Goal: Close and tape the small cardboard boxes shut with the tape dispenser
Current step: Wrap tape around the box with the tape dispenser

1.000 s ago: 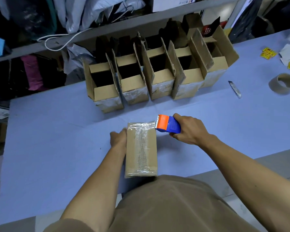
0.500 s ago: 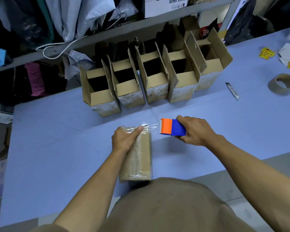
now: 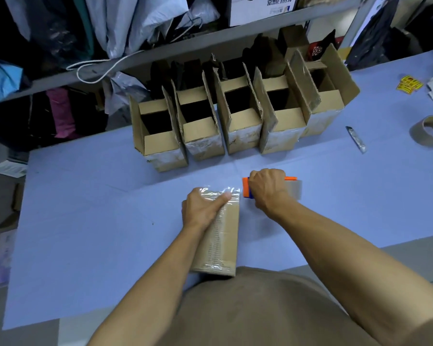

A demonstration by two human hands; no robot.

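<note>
Closed box (image 3: 219,236) at near table (image 3: 90,221) edge, taped. Left hand (image 3: 201,211) flat on box's far end, fingers straight, pressing tape. Right hand (image 3: 268,191) just beside, fingers curled around dispenser (image 3: 246,188). Five open boxes (image 3: 235,121) along far edge.

Packing/stockroom: row of open brown cardboard boxes (image 3: 235,126) on blue-covered desk (image 3: 85,221), grey metal shelf (image 3: 185,43) stuffed with plastic bags (image 3: 135,21).

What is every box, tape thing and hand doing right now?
Taped box: closed, lying flat.
Five boxes behind: open, flaps up.
Tape dispenser: gripped, just past the box's far end.
Left hand: presses tape down.
Right hand: holds the dispenser.
Cardboard tape core: lying flat.
</note>
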